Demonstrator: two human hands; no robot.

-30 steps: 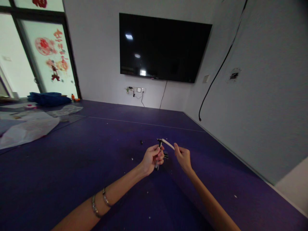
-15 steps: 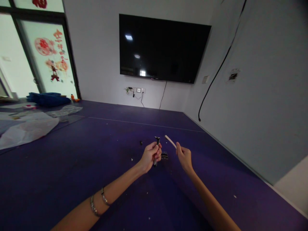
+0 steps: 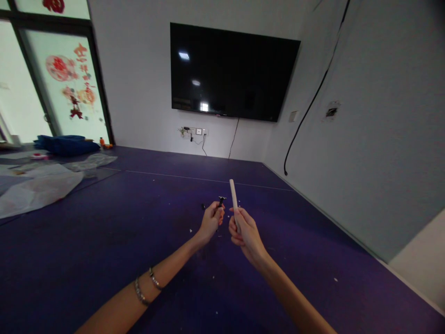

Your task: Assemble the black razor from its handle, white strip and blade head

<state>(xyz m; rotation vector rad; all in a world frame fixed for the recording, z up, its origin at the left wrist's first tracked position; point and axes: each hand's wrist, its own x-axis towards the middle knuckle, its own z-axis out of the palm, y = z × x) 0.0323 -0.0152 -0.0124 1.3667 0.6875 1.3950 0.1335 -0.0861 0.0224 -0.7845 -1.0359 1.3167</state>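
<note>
My left hand (image 3: 210,221) is closed round the dark handle of a razor (image 3: 221,201), its narrow T-shaped head sticking up above the fingers. To the right, my right hand (image 3: 246,232) grips a slim whitish stick (image 3: 233,194) that stands nearly upright, its lower end inside the fist. Razor and stick are a short way apart and do not touch. A small black piece (image 3: 203,206) lies on the purple surface (image 3: 139,250) just beyond my left hand.
White crumbs are scattered over the surface. Plastic sheets (image 3: 45,188) and a folded blue cloth (image 3: 66,144) lie at the left. A television (image 3: 232,72) hangs on the far wall, and a black cable (image 3: 308,113) dangles at the right.
My right hand has moved left and turned the stick from slanting to nearly upright. My left hand has shifted slightly left with the razor. A small dark object between the hands is now hidden.
</note>
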